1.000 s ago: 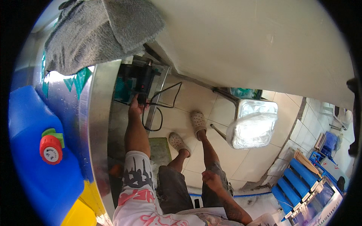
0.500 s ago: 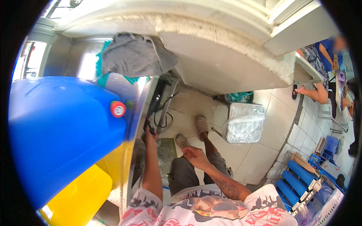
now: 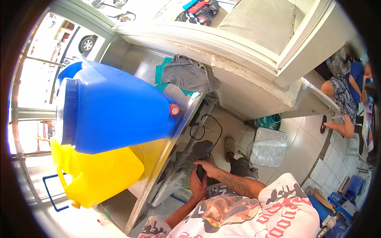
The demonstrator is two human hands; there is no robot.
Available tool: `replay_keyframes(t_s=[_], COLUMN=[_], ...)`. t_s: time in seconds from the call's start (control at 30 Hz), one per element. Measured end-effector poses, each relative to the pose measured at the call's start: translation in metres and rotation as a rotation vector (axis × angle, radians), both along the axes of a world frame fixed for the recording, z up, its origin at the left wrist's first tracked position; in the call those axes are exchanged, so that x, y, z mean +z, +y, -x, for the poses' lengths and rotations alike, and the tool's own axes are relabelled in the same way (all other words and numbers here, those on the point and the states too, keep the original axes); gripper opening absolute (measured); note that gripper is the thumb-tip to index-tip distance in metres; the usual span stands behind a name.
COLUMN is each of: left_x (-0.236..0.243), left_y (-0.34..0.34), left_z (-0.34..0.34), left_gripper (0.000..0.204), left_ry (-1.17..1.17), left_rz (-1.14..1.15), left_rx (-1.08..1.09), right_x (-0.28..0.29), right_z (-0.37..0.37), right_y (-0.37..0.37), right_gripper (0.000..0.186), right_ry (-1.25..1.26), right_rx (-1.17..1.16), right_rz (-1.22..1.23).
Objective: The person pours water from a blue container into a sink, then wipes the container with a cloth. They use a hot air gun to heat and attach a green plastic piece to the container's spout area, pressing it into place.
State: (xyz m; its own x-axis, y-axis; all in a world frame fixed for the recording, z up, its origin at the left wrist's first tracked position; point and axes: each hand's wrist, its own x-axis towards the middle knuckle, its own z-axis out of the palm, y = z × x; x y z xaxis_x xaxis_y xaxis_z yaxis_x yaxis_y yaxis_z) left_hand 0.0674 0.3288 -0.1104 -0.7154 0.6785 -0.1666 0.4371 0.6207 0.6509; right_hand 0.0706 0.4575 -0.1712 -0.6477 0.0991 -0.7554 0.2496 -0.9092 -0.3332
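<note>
Low in front of my lap I hold a dark, corded handheld tool point(image 3: 203, 149) with a bulky rounded head and a black handle; its exact kind cannot be made out. My left hand point(image 3: 197, 185) is closed around the lower handle. My right hand point(image 3: 206, 166) grips the tool just above, close to its head. A black cord point(image 3: 191, 131) loops from the shelf area beside the steel counter point(image 3: 158, 158). Parts of the handle are hidden by my fingers.
On the counter at left stand a big blue plastic jug point(image 3: 123, 107) with a red cap and a yellow jug point(image 3: 103, 174). A grey cloth point(image 3: 186, 73) lies at its far end. Plastic-wrapped foil trays point(image 3: 270, 146) sit to the right. Another person point(image 3: 349, 91) is at far right.
My left hand has come out from under the counter with the dark tool, toward my lap. My right hand, previously holding nothing, has taken hold of it too. The view has shifted left.
</note>
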Motion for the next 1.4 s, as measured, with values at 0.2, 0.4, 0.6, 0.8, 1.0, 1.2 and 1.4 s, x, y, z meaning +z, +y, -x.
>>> replay_keyframes(t_s=[0.2,0.4,0.6,0.8,1.0,1.2,1.4], left_x=[0.101,0.131,0.093,0.176,0.16,0.111,0.209], left_y=[0.07,0.239,0.34,0.376,0.38,0.367,0.377], left_z=[0.052,0.164,0.246,0.312,0.299,0.246,0.311], left_gripper=[0.042,0.036,0.05,0.025,0.039,0.035,0.029], left_ry=[0.008,0.558,0.557,0.514,0.616,0.16,0.514], left_rz=[-0.072,-0.288,0.206,-0.687,0.018,0.017,-1.079], left_rx=[-0.395,-0.289,0.073,0.502,0.272,0.39,0.603], right_x=[-0.006,0.057,0.052,0.037,0.049,0.048,0.055], right_z=[-0.086,-0.152,-0.175,-0.195,-0.187,-0.178,-0.187], right_y=[0.082,0.156,0.163,0.162,0.175,0.181,0.193], right_gripper=[0.029,0.061,0.022,0.01,0.011,0.009,0.009], right_ry=[0.097,0.588,0.144,-0.035,-0.123,-0.069,-0.148], right_rx=[0.029,0.176,-0.037,-0.202,-0.219,-0.249,-0.163], right_rz=[0.088,0.048,-0.717,-0.589,-0.517,-0.532,-0.461])
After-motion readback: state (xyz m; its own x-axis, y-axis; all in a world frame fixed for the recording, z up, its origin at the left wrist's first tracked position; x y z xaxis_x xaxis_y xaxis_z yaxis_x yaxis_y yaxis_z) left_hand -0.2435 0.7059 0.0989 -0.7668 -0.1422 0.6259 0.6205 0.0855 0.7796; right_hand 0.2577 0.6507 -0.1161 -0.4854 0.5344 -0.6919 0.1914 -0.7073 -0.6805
